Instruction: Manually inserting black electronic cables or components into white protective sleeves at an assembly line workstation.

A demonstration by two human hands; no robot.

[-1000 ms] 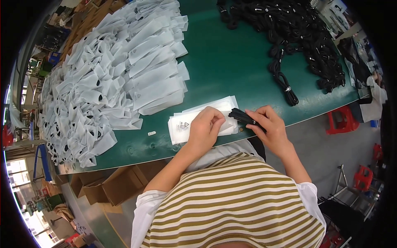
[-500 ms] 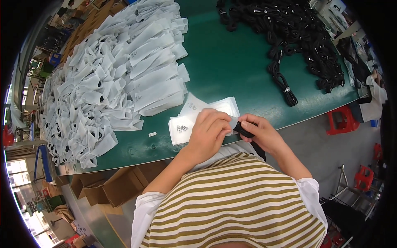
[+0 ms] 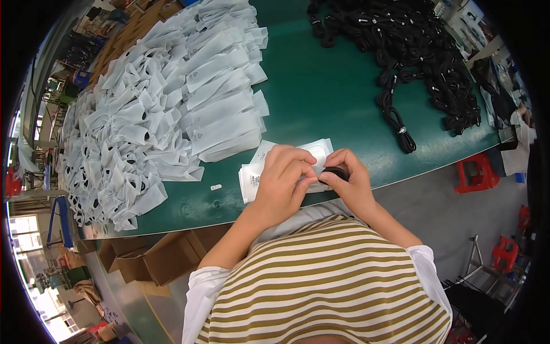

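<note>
Close in front of me at the table's near edge, my hands meet over a small stack of frosted plastic bags [image 3: 247, 184]. My left hand [image 3: 279, 184] is closed, thumb and fingers pinching the edge of a frosted plastic bag, mostly hidden behind the fingers. My right hand [image 3: 355, 178] grips a coiled black cable [image 3: 337, 172], its end against the bag at my left fingertips. How far the cable sits inside the bag cannot be made out.
Many frosted bags with dark contents [image 3: 123, 135] are heaped on the left of the green table [image 3: 303, 86], beside overlapping rows of bags [image 3: 226, 123]. Black cable bundles [image 3: 401, 51] pile up far right. A small white piece [image 3: 216, 187] lies near. Cardboard boxes [image 3: 169, 258] and a red stool [image 3: 476, 173] stand below.
My right hand has turned and come slightly up and left, bringing the cable closer to my left fingertips. The view has shifted a little.
</note>
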